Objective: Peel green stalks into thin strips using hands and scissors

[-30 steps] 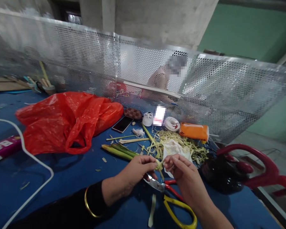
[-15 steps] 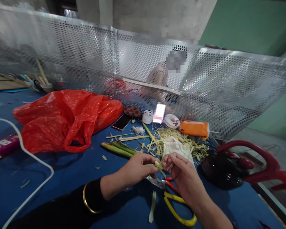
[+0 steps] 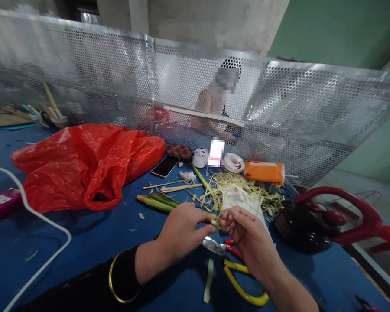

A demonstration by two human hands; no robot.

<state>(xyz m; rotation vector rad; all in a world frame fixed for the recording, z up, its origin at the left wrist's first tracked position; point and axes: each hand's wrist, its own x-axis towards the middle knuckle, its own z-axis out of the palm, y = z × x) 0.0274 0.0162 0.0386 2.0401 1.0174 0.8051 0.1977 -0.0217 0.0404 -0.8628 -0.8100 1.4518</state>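
Note:
My left hand [image 3: 187, 226] pinches a small bundle of pale green plant strips [image 3: 215, 222] between thumb and fingers. Close against it, my right hand [image 3: 247, 227] is closed on a thin strand that runs to the bundle; its exact kind is too small to tell. Below both hands lie scissors [image 3: 243, 281] with red and yellow handles, their blades partly under my left hand. Green leaf stalks [image 3: 156, 203] rest behind my left hand. A white tissue [image 3: 237, 196] and a heap of shredded plant strips [image 3: 269, 199] sit just beyond my right hand.
A red plastic bag [image 3: 68, 164] and a white cable [image 3: 60, 247] occupy the left. Farther back are a dark phone [image 3: 165, 166], a ribbon roll [image 3: 234, 163] and an orange packet [image 3: 264, 172]. A dark kettle [image 3: 302, 232] stands right. Behind the perforated metal screen [image 3: 110, 73] sits a person [image 3: 211, 102].
My left hand has turned slightly, its knuckles rising, while both hands stay close together at the bundle. Behind the screen, the person has leaned left. The view has shifted a little.

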